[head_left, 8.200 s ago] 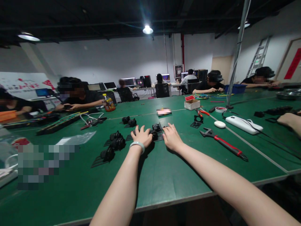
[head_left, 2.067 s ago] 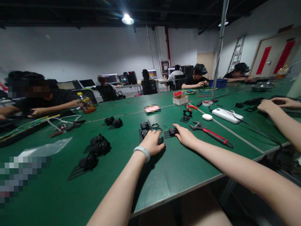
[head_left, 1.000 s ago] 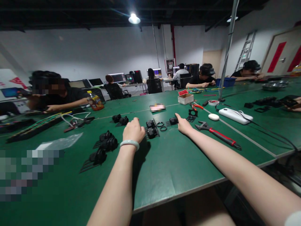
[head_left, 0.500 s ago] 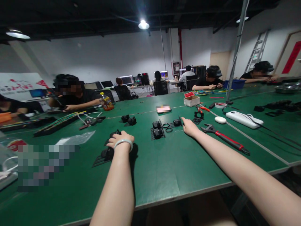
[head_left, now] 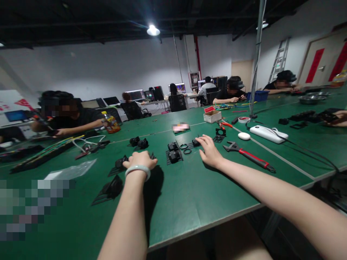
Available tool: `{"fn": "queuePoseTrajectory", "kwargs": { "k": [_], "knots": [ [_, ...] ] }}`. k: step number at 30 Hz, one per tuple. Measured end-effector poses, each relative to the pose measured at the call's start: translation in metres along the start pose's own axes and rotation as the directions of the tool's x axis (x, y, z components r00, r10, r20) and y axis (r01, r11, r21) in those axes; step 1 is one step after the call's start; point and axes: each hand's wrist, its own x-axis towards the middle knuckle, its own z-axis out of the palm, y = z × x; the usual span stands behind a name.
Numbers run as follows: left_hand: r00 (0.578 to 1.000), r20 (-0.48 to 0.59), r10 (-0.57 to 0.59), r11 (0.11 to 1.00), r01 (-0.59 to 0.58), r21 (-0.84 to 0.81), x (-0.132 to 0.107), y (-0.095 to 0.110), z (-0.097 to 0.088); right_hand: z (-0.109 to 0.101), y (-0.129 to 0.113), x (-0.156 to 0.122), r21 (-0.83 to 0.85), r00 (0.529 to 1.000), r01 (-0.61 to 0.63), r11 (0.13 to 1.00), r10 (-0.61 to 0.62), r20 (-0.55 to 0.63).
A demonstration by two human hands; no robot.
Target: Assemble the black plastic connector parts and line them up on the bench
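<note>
My left hand (head_left: 141, 160), a pale bangle (head_left: 138, 172) at its wrist, is curled palm down over the green table (head_left: 184, 202). A black part pokes out by its fingertips; most of it is hidden. To its left are a black bracketed part (head_left: 119, 164) and, nearer me, a larger black part with a slotted plate (head_left: 110, 189). My right hand (head_left: 211, 151) has its fingers apart, the fingertips at a small black part (head_left: 195, 143). Left of that part lie two black rings (head_left: 185, 148) and a pair of black blocks on slotted plates (head_left: 174, 156).
Right of my right hand are an adjustable wrench (head_left: 249, 157), a square black plate with a hole (head_left: 220, 133), a white oval object (head_left: 244, 136) and a white power bank (head_left: 268, 134). A small box (head_left: 212, 116) stands farther back. Co-workers sit around the table.
The view has swung right. My left hand has moved off the near black parts, with a black piece showing at its fingers. My right hand's fingers have come over the small black part.
</note>
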Motion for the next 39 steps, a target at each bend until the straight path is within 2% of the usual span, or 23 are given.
{"fn": "queuePoseTrajectory", "kwargs": {
  "k": [4,7,9,11,14,17,20,25,28,32,37,39],
  "knots": [
    [0.978,0.082,0.194,0.978,-0.186,-0.099,-0.028,0.041,-0.007,-0.011,-0.016,-0.003,0.108,0.998,0.042,0.993,-0.047,0.04],
    [0.901,0.086,0.426,0.885,-0.396,-0.244,-0.046,0.065,-0.006,-0.017,-0.026,0.0,0.222,0.99,0.033,0.974,-0.062,0.124],
    [0.857,0.062,0.511,0.83,-0.474,-0.295,-0.053,0.075,-0.003,-0.019,-0.03,0.002,0.275,0.973,0.066,0.959,-0.123,0.197],
    [0.852,0.042,0.522,0.821,-0.488,-0.295,-0.058,0.082,0.0,-0.021,-0.031,0.003,0.3,0.96,0.068,0.952,-0.144,0.24],
    [0.88,-0.008,0.476,0.844,-0.459,-0.277,-0.058,0.087,0.006,-0.023,-0.027,0.002,0.329,0.931,-0.013,0.944,-0.109,0.348],
    [0.902,-0.025,0.431,0.866,-0.422,-0.269,-0.057,0.091,0.014,-0.022,-0.022,0.001,0.347,0.88,-0.098,0.933,-0.081,0.468],
    [0.924,-0.03,0.381,0.89,-0.375,-0.261,-0.057,0.095,0.02,-0.019,-0.021,0.0,0.348,0.844,-0.144,0.927,-0.069,0.532],
    [0.941,-0.002,0.34,0.889,-0.322,-0.324,-0.059,0.101,0.028,-0.012,-0.017,0.0,0.328,0.865,-0.136,0.935,-0.05,0.5],
    [0.926,0.047,0.376,0.848,-0.323,-0.42,-0.057,0.101,0.03,-0.009,-0.011,0.0,0.341,0.856,-0.187,0.921,-0.018,0.517],
    [0.879,0.126,0.46,0.761,-0.318,-0.566,-0.049,0.094,0.032,-0.008,0.003,0.002,0.419,0.821,-0.299,0.857,0.007,0.571],
    [0.798,0.087,0.597,0.67,-0.436,-0.601,-0.043,0.09,0.035,-0.012,0.02,0.008,0.468,0.771,-0.392,0.792,0.006,0.636],
    [0.779,0.066,0.624,0.652,-0.472,-0.593,-0.043,0.091,0.038,-0.013,0.023,0.009,0.477,0.754,-0.424,0.77,0.008,0.657]
  ]
}}
